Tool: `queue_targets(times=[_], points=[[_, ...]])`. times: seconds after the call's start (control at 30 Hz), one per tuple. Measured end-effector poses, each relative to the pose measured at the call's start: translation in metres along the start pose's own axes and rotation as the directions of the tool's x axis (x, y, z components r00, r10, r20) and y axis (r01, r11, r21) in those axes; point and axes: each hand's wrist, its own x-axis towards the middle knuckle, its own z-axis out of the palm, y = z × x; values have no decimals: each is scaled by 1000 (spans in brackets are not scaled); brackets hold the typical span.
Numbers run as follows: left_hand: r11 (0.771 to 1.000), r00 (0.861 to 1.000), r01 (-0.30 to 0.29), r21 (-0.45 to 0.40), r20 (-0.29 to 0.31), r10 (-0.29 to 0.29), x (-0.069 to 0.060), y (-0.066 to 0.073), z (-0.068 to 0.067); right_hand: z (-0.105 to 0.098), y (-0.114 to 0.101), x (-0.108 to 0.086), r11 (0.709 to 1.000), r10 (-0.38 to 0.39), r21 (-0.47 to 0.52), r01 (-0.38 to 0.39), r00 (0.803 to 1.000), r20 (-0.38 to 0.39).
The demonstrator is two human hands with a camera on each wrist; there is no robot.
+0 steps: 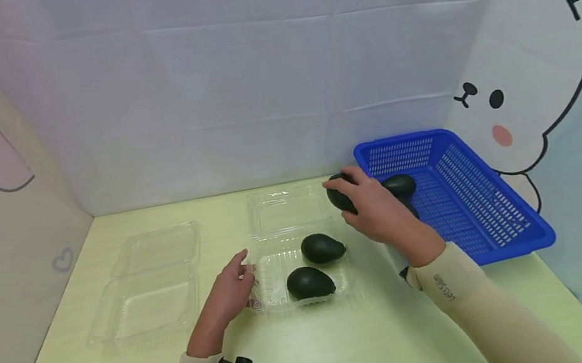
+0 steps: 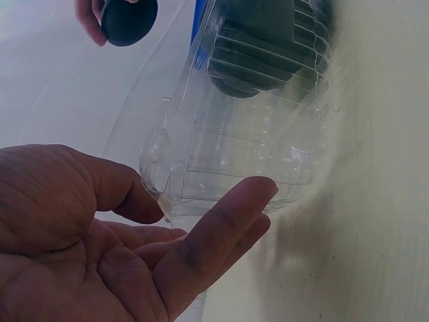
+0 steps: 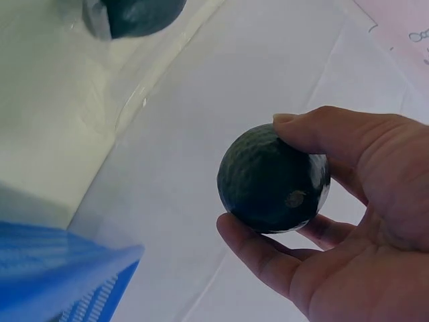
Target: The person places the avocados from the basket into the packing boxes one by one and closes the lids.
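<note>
In the head view, my right hand grips a dark green avocado between thumb and fingers, raised near the basket's left rim. The avocado's rounded end faces the right wrist camera. My left hand is at the left edge of an unfolded clear plastic clamshell container. Its thumb and fairly straight fingers rest against the container's side. Two avocados lie in the container's base: one farther back, one nearer the front.
A blue plastic basket stands at the right, with more avocados at its left side, partly hidden by my right hand. Another unfolded clear container lies at the left on the pale table. A curtain hangs behind.
</note>
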Motion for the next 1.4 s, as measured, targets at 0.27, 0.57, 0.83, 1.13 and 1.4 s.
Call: queue_targets(times=[0.27, 0.57, 0.83, 1.13, 1.4], points=[[1000, 1000, 8, 0, 4, -8, 0, -3, 2, 23, -22, 8, 999, -50, -15, 50, 999, 11], [1000, 1000, -14, 6, 0, 14, 2, -3, 2, 48, -42, 12, 996, -87, -1, 87, 993, 75], [1000, 1000, -6, 12, 2, 6, 3, -2, 1, 73, -55, 12, 988, -155, 6, 155, 979, 135], [1000, 1000, -10, 18, 7, 10, 3, -2, 0, 93, -63, 12, 981, -188, -10, 192, 968, 169], [1000, 1000, -11, 11, 11, 10, 2, -2, -2, 102, -62, 13, 983, -172, -31, 182, 966, 195]])
